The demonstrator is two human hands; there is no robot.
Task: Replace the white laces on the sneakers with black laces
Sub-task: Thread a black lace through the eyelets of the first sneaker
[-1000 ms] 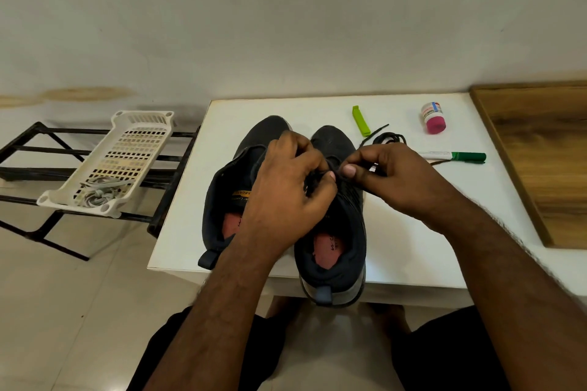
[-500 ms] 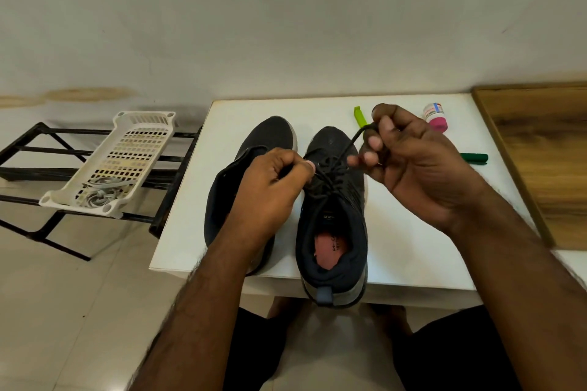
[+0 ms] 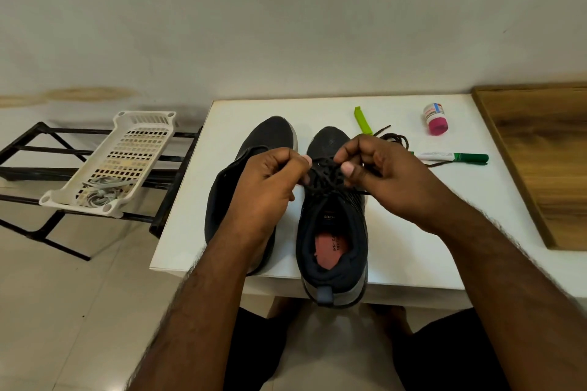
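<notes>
**Both hands pinch the black lace over the right-hand sneaker**

While the two dark sneakers sit toe-away on the white table [image 3: 413, 251], the left hand [image 3: 266, 187] pinches the black lace [image 3: 327, 173] between thumb and curled fingers; the right hand [image 3: 384, 178] pinches it likewise, over the right-hand sneaker [image 3: 333, 232]; the left-hand sneaker [image 3: 266, 136] lies just beside that sneaker, partly under the left wrist; beyond that sneaker's toe lie a loose dark lace [image 3: 395, 138], a green clip [image 3: 362, 120], a green marker [image 3: 454, 157] and a pink-capped bottle [image 3: 436, 119]; well left of the sneakers, a white basket [image 3: 127, 149] holds pale laces [image 3: 101, 190].
</notes>
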